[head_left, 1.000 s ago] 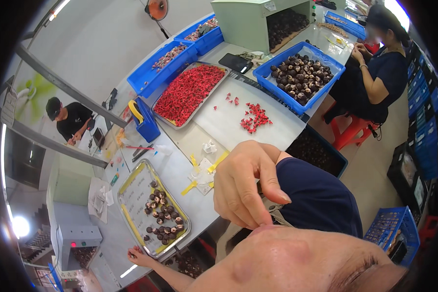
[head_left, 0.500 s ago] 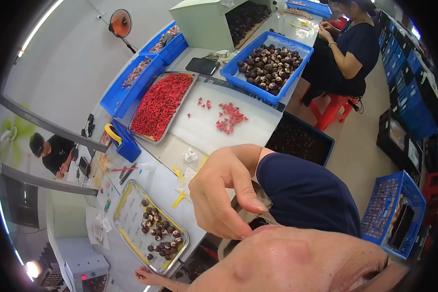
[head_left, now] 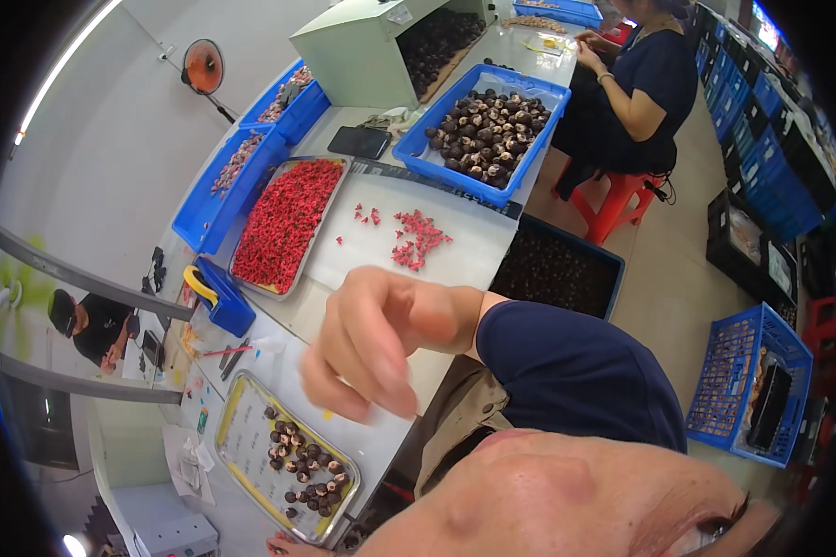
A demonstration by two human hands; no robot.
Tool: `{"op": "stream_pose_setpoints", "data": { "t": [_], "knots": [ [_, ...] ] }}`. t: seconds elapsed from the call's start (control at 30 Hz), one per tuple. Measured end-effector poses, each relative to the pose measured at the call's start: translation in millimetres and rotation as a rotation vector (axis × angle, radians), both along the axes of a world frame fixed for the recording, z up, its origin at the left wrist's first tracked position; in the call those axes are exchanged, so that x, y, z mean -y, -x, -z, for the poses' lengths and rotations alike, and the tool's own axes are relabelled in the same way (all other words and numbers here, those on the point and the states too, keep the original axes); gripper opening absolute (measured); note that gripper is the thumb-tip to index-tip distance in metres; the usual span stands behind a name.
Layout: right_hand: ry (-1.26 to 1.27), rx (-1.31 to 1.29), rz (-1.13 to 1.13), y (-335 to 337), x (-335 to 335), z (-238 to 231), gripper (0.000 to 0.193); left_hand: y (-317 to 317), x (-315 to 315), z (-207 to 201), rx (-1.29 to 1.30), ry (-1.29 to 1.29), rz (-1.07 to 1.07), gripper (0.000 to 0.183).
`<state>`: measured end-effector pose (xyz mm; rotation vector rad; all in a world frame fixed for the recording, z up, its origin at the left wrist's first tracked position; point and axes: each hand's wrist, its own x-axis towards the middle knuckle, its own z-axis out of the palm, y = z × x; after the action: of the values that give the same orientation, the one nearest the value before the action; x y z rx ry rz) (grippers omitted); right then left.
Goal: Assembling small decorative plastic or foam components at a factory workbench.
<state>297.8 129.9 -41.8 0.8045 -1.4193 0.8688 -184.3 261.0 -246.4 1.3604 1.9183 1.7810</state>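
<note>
My right hand (head_left: 372, 343), at the end of a navy sleeve, hangs above the table's near edge, blurred by motion. Its fingers are loosely bent and apart, and I see nothing in them. Below and left of it is a metal-rimmed tray (head_left: 236, 459) with a yellow edge, holding several dark brown, nut-like balls (head_left: 316, 478) with pale patches. My left hand (head_left: 286, 546) shows only in part at the bottom, beside the tray's near end; its fingers are too hidden to read. Beyond my right hand, small red pieces (head_left: 420, 239) lie scattered on a white sheet (head_left: 344, 265).
A tray of red pieces (head_left: 286, 223) stands farther back, beside a blue tape dispenser (head_left: 225, 302). A blue bin (head_left: 534, 158) holds more brown balls, near a black phone (head_left: 359, 142). A co-worker (head_left: 646, 84) sits on a red stool (head_left: 613, 200); a blue basket (head_left: 752, 381) is at right.
My right hand has moved left and away from my mouth, its fingers loosening from a pinch. The view has shifted slightly, and less of my left hand shows.
</note>
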Motion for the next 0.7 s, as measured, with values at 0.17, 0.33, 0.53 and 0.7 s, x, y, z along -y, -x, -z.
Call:
{"op": "stream_pose_setpoints", "data": {
  "t": [0.17,0.33,0.53,0.7],
  "knots": [
    [-0.051,-0.130,0.115,-2.9,3.0,1.3,0.067,3.4,-29.3,24.1,0.019,0.015,0.041,0.031],
    [-0.168,-0.134,0.184,-2.8,9.3,-5.9,0.079,2.7,-36.1,35.0,0.037,0.038,0.079,0.032],
    [0.041,-0.066,0.168,-0.2,8.6,2.9,0.067,-1.0,-49.7,44.6,0.077,0.047,0.134,0.034],
    [0.277,-0.040,0.129,2.8,21.4,-0.8,0.048,3.7,-58.6,45.7,0.111,0.034,0.163,0.036]
  ]
}}
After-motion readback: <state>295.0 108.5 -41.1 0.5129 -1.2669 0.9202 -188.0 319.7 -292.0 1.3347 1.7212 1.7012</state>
